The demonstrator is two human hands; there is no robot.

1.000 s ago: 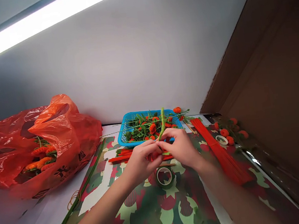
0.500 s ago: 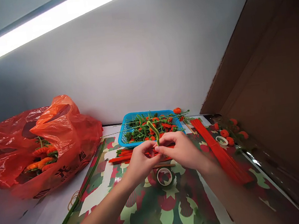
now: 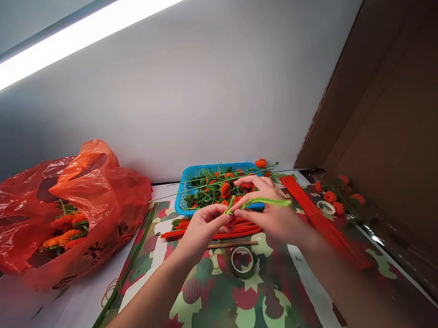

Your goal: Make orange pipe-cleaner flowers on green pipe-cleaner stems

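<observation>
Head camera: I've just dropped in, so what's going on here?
The left hand and right hand pinch a light green fuzzy strip between fingertips; its longer end reaches over the right hand. Beyond them sits a blue basket of orange flowers and green stems. A tape roll lies nearer on a patterned sheet; a red bag with more orange flowers is at left.

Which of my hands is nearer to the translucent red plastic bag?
Left. Your left hand is right of the bag; your right hand is farther right, in front of the blue plastic basket.
</observation>
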